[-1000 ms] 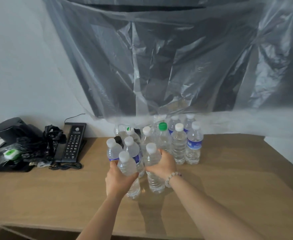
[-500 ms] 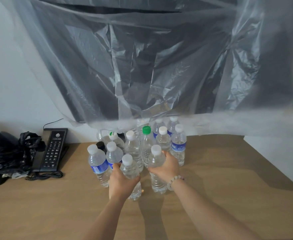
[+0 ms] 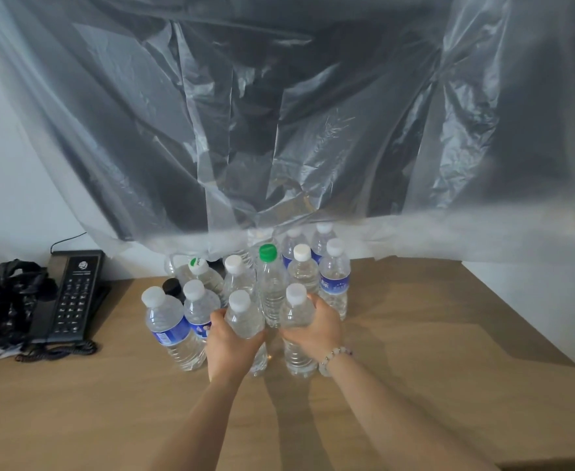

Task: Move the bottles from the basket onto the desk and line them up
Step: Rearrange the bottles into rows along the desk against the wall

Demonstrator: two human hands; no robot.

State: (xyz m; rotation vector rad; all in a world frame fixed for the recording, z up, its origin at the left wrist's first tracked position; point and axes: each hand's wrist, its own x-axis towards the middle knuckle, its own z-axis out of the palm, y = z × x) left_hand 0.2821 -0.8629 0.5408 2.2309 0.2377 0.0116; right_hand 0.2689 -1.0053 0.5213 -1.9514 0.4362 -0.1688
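Observation:
Several clear plastic water bottles stand in a cluster on the wooden desk (image 3: 432,368). My left hand (image 3: 231,348) grips a white-capped bottle (image 3: 243,317) at the front of the cluster. My right hand (image 3: 316,329) grips another white-capped bottle (image 3: 296,316) just to its right. Both held bottles stand upright, bases on or just above the desk. To the left stand two blue-labelled bottles (image 3: 168,329). Behind are a green-capped bottle (image 3: 269,283) and a blue-labelled bottle (image 3: 335,280). No basket is in view.
A black desk phone (image 3: 72,297) with a coiled cord lies at the left, beside a heap of black items (image 3: 14,294). A large translucent plastic sheet (image 3: 279,130) hangs over the wall above the bottles. The desk's right edge runs near a white wall.
The view has shifted rightward, so the phone and bottles sit further left. Both hands keep hold of the same two front bottles, which stay side by side.

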